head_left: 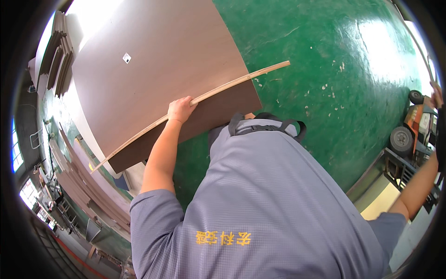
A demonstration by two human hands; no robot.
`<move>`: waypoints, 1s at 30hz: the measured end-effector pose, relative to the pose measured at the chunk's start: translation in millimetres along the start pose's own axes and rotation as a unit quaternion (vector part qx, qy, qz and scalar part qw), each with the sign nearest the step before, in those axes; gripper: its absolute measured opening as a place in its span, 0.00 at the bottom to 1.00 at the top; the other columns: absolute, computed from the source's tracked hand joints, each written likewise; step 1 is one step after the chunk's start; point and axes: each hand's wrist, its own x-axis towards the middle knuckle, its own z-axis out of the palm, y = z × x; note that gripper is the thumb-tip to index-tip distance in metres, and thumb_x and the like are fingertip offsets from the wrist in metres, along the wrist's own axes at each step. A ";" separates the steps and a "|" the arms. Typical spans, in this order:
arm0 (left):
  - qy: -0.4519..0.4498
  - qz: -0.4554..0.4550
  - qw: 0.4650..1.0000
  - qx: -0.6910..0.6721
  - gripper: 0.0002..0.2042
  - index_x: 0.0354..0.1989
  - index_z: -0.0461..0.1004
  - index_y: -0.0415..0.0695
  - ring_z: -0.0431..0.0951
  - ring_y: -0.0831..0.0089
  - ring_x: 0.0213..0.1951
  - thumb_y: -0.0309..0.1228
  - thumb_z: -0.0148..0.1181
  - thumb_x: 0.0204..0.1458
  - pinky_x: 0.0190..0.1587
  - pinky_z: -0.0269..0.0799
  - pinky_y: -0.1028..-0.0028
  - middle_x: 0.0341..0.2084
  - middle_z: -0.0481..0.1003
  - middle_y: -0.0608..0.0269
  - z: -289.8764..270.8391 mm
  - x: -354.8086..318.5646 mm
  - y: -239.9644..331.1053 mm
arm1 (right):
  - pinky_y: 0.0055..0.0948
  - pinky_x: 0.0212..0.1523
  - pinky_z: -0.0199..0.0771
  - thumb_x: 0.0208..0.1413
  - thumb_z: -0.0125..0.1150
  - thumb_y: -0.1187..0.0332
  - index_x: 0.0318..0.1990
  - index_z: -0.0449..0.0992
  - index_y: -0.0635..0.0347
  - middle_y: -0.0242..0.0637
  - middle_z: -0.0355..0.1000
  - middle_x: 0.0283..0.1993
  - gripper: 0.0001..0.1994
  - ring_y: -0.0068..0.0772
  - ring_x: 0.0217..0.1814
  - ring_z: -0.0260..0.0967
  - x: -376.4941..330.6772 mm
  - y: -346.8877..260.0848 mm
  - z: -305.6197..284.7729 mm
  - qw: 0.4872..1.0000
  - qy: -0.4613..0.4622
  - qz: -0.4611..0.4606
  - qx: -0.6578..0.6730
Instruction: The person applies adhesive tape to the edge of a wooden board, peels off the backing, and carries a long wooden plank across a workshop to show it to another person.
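My left hand [181, 109] is closed round a long, narrow, pale wooden strip [223, 87], near its middle. The strip runs slantwise across a large brown panel [162, 51], and its right end sticks out over the green floor. Between strip and near edge, the brown surface [218, 103] looks darker. A small white label [127, 58] lies on the panel. Far out at the right rim, my right hand [436, 95] is raised, away from the panel. It is cut off and smeared, so its fingers and anything in them cannot be made out.
Green floor [306, 56] spreads right of the panel. An orange wheeled machine [412, 123] stands at the right, near a pale yellow sheet [383, 197]. Stacked brown boards [60, 58] are at the upper left, with long boards [88, 186] below. Black straps [265, 126] hang at my waist.
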 end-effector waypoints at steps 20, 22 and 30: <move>0.032 -0.189 0.981 0.004 0.21 0.53 0.77 0.48 0.78 0.55 0.53 0.33 0.71 0.49 0.56 0.73 0.58 0.48 0.79 0.59 -21.3 -96.1 -69.8 | 0.28 0.48 0.80 0.63 0.64 0.73 0.48 0.80 0.73 0.39 0.81 0.41 0.11 0.26 0.43 0.79 105.6 -518.0 441.7 0.770 0.089 -0.477 0.414; 0.017 -0.179 0.983 0.017 0.18 0.54 0.77 0.48 0.79 0.54 0.51 0.34 0.66 0.53 0.54 0.76 0.58 0.46 0.80 0.57 -16.5 -111.1 -97.2 | 0.39 0.74 0.61 0.63 0.66 0.68 0.75 0.49 0.74 0.60 0.54 0.76 0.40 0.50 0.79 0.52 91.1 -560.1 448.4 0.702 -0.013 -0.595 0.392; 0.102 -0.017 0.995 0.001 0.17 0.57 0.75 0.44 0.76 0.53 0.59 0.27 0.54 0.60 0.61 0.74 0.58 0.57 0.76 0.50 24.5 -157.8 -112.2 | 0.40 0.76 0.55 0.58 0.64 0.61 0.72 0.60 0.66 0.54 0.59 0.74 0.36 0.50 0.78 0.55 92.0 -423.0 609.8 0.929 0.018 -0.370 -0.003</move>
